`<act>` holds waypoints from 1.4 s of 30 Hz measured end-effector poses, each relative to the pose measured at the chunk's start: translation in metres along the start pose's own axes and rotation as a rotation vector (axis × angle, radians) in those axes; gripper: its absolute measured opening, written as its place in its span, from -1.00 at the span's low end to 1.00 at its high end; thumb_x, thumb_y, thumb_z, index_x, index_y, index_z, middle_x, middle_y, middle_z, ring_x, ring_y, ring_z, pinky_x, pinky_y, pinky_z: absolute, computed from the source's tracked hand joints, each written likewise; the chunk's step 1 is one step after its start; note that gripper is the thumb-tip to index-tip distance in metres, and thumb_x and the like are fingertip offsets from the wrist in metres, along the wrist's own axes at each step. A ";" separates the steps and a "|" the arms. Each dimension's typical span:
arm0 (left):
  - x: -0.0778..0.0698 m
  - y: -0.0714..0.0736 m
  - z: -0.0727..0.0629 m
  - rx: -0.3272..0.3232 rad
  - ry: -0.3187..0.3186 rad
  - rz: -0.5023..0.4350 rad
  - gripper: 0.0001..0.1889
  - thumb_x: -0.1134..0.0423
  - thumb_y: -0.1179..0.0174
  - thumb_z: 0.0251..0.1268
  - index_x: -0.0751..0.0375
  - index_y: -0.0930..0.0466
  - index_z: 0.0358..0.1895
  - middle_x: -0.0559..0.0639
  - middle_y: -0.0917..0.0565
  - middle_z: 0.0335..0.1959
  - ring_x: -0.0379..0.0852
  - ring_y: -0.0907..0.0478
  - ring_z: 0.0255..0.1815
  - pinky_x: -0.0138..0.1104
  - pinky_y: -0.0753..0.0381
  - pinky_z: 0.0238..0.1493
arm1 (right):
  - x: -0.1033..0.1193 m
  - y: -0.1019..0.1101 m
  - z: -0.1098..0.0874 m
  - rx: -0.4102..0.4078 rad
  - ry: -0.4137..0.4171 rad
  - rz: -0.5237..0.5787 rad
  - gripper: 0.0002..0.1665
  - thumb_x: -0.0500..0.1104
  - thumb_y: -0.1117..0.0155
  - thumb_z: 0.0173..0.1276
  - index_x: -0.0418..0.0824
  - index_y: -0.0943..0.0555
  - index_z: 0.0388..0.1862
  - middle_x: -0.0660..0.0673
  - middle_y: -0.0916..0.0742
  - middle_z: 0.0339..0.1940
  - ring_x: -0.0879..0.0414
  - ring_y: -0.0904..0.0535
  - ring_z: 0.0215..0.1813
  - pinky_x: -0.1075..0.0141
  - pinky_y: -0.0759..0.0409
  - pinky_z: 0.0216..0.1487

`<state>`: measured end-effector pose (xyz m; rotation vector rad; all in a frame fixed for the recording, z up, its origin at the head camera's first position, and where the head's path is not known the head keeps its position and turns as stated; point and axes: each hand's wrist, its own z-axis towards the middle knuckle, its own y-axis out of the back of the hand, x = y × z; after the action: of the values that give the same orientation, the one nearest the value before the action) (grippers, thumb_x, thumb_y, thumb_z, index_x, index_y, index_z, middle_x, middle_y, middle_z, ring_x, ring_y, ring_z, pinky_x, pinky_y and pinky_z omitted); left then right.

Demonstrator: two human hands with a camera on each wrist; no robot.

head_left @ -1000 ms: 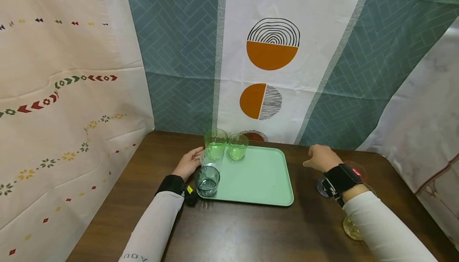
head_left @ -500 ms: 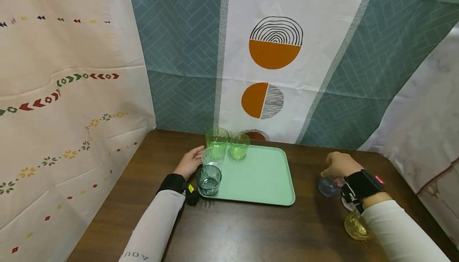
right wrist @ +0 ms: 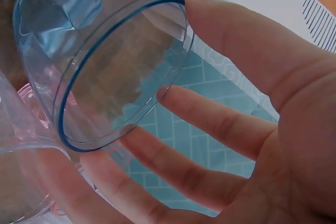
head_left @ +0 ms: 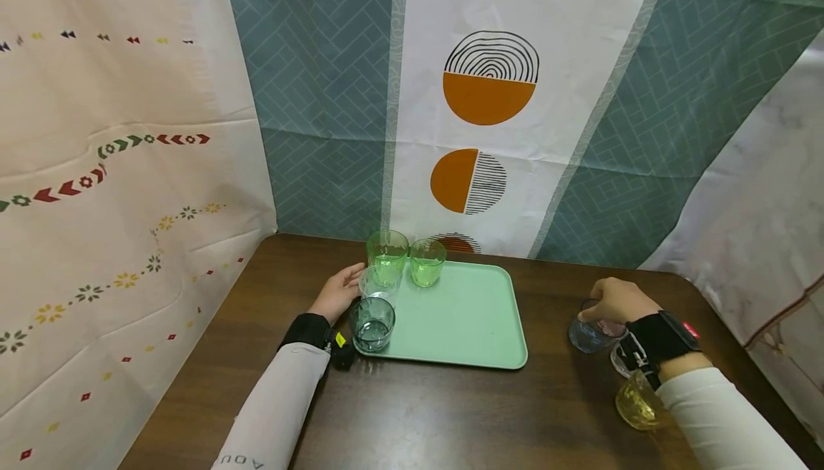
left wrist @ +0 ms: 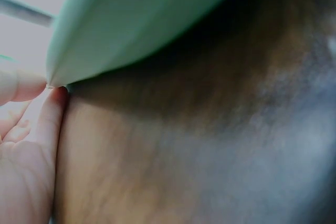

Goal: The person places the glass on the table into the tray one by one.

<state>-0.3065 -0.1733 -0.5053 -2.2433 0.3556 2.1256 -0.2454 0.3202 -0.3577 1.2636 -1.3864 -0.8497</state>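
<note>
My left hand (head_left: 336, 297) is at the left edge of a light green tray (head_left: 460, 320). Up close in the left wrist view, thumb and fingertips pinch the tray's rim (left wrist: 105, 51). At the right of the table, my right hand (head_left: 618, 302) reaches over a clear blue glass (head_left: 586, 338). The right wrist view shows its thumb on one side of the glass's rim and fingertips on the opposite side. Right beside the blue glass stands a pink glass (right wrist: 37, 100), mostly covered by the hand in the head view.
Along the tray's left side are two green glasses (head_left: 388, 259), a clear glass (head_left: 378, 285) and a grey-blue glass (head_left: 372, 334). Near the right forearm stand a yellow glass (head_left: 637, 405) and another clear glass (head_left: 621, 364). Patterned cloth (head_left: 322, 134) hangs behind the brown table (head_left: 450, 420).
My right hand has moved right and down onto the blue glass and now holds its rim. The left hand and the tray stay where they were.
</note>
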 end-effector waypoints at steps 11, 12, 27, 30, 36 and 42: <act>0.000 0.000 0.000 -0.001 -0.003 -0.011 -0.38 0.36 -0.04 0.59 0.37 -0.07 0.59 0.35 -0.24 0.53 0.19 -0.20 0.55 -0.01 -0.30 0.49 | 0.005 -0.002 -0.002 -0.001 -0.028 0.017 -0.27 -0.02 -0.55 0.19 -0.64 -0.53 -0.01 -0.51 -0.67 -0.11 -0.17 -0.61 -0.22 -0.07 -0.63 -0.16; 0.000 0.000 0.000 -0.002 -0.004 -0.010 -0.38 0.36 -0.04 0.59 0.37 -0.07 0.59 0.35 -0.24 0.53 0.19 -0.20 0.55 -0.01 -0.30 0.49 | 0.006 -0.002 -0.002 0.000 -0.032 0.024 -0.27 -0.03 -0.55 0.19 -0.64 -0.52 0.01 -0.49 -0.67 -0.11 -0.13 -0.60 -0.24 -0.04 -0.62 -0.18; -0.001 0.000 -0.001 -0.001 -0.006 -0.016 -0.38 0.37 -0.04 0.59 0.38 -0.07 0.59 0.35 -0.25 0.53 0.18 -0.20 0.55 -0.01 -0.29 0.49 | 0.014 -0.005 -0.006 -0.027 -0.010 0.038 -0.32 -0.06 -0.55 0.18 -0.60 -0.53 -0.02 -0.44 -0.67 -0.17 -0.14 -0.59 -0.27 0.01 -0.63 -0.28; -0.002 0.000 -0.002 -0.006 -0.003 -0.011 -0.39 0.38 -0.04 0.58 0.38 -0.08 0.59 0.35 -0.26 0.53 0.19 -0.19 0.55 0.00 -0.30 0.49 | 0.017 -0.007 -0.006 -0.045 -0.009 0.043 -0.41 -0.08 -0.54 0.18 -0.55 -0.55 -0.08 -0.34 -0.66 -0.26 -0.07 -0.57 -0.36 0.10 -0.58 -0.37; -0.002 -0.001 -0.003 -0.012 -0.004 -0.007 -0.38 0.37 -0.05 0.57 0.38 -0.09 0.59 0.36 -0.27 0.52 0.20 -0.20 0.54 0.02 -0.32 0.47 | 0.021 -0.010 -0.002 -0.080 0.004 0.025 -0.45 -0.11 -0.52 0.14 -0.52 -0.59 -0.08 -0.23 -0.66 -0.34 0.00 -0.54 -0.44 0.06 -0.55 -0.38; -0.001 0.000 -0.002 -0.013 -0.003 -0.006 -0.37 0.35 -0.07 0.57 0.36 -0.10 0.59 0.35 -0.27 0.52 0.19 -0.20 0.55 0.01 -0.32 0.47 | 0.025 -0.010 0.005 -0.108 0.023 -0.023 -0.46 -0.12 -0.52 0.06 -0.52 -0.63 -0.12 -0.37 -0.71 -0.24 -0.14 -0.61 -0.31 -0.20 -0.58 -0.22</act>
<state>-0.3046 -0.1731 -0.5041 -2.2444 0.3359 2.1349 -0.2455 0.2937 -0.3626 1.2047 -1.2931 -0.9108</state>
